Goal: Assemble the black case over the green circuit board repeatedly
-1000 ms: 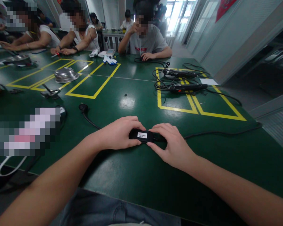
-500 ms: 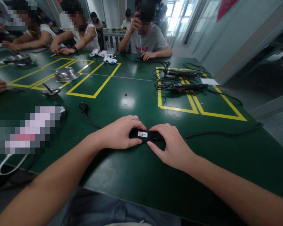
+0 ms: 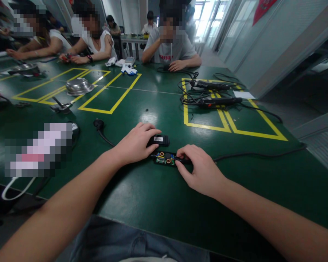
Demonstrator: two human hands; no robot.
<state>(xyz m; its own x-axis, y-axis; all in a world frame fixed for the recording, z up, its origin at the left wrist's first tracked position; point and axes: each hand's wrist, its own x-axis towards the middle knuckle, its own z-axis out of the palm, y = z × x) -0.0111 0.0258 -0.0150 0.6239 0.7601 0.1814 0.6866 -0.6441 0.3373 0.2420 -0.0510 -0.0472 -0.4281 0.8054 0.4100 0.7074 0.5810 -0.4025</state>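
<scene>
A black cover with a white label (image 3: 158, 139) is pinched between the thumb and fingers of my left hand (image 3: 139, 143), just behind the opened case. The lower half of the case, with a circuit board (image 3: 165, 159) showing coils and small parts, lies on the green table (image 3: 131, 203). My right hand (image 3: 200, 167) grips the right end of this case, where a black cable (image 3: 243, 154) runs off to the right. Another cable leads left from behind my left hand to a black plug (image 3: 98, 124).
Two black corded tools (image 3: 220, 102) lie at the back right inside yellow tape. A metal bowl (image 3: 79, 86), a small metal part (image 3: 60, 105) and white gloves (image 3: 129, 70) are further back. A power strip (image 3: 41, 149), blurred, lies left. Several people sit around the table.
My left hand has lifted the labelled cover off the case and moved it back and slightly left, exposing the circuit board. My right hand has stayed at the right end.
</scene>
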